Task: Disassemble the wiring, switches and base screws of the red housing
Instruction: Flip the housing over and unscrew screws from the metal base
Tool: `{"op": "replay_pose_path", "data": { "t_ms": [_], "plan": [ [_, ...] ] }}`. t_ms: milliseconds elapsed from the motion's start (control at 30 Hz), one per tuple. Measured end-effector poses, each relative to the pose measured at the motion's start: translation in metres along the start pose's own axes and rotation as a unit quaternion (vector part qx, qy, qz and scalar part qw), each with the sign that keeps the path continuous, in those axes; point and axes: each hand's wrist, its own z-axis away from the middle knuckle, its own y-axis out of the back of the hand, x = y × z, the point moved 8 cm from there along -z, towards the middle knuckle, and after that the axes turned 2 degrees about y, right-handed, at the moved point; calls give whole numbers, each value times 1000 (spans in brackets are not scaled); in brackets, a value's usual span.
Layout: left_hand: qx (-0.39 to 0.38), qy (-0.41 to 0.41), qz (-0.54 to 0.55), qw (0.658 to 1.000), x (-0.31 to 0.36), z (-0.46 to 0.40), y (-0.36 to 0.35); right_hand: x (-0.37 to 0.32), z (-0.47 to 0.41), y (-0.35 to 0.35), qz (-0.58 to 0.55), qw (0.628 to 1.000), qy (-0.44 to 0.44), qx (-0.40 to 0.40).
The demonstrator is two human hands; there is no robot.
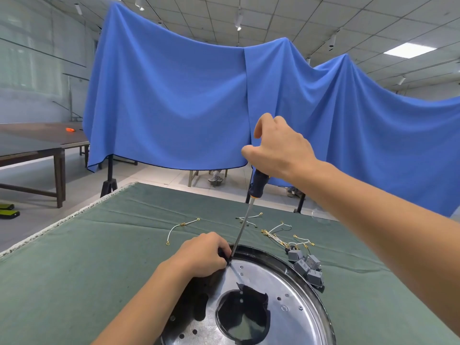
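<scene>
While the right hand (281, 148) grips the screwdriver (257, 183) handle, tip at the metal base (286, 290) rim on the bench (74, 257), left hand (201, 255) fingers curl around a dark part there; removed wires (183, 226) and switches (306, 267) lie beside.

Head-worn wide-angle view — the only camera.
It looks forward and down from just above the near edge of the green-covered worktop (99, 257), close over it, facing across to the blue curtain (174, 95) hung well beyond its far edge — one view, no overlap.

Green-clothed table (74, 257), loose wires (183, 226), grey switches (305, 265)
</scene>
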Motion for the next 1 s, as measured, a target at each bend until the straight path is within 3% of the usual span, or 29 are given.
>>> {"op": "replay_pose_path", "data": {
  "t_ms": [133, 300, 367, 500, 767, 1000],
  "plan": [
    [7, 6, -7, 1000, 0, 1, 1, 3, -2, 2, 131, 991, -7, -13],
    [8, 3, -11, 1000, 1, 1, 1, 4, 1, -4, -23, 998, -12, -53],
    [7, -1, -13, 1000, 2, 1, 1, 3, 4, -5, -22, 998, -15, -57],
    [33, -9, -29, 999, 5, 4, 1, -1, 6, -1, 117, 993, 25, -16],
    [71, -5, -33, 997, 10, 4, 3, -13, 9, 6, 71, 992, 86, 52],
    [99, -26, -44, 994, 12, 5, 5, -9, 11, 28, 66, 987, 76, 128]
  ]
}}
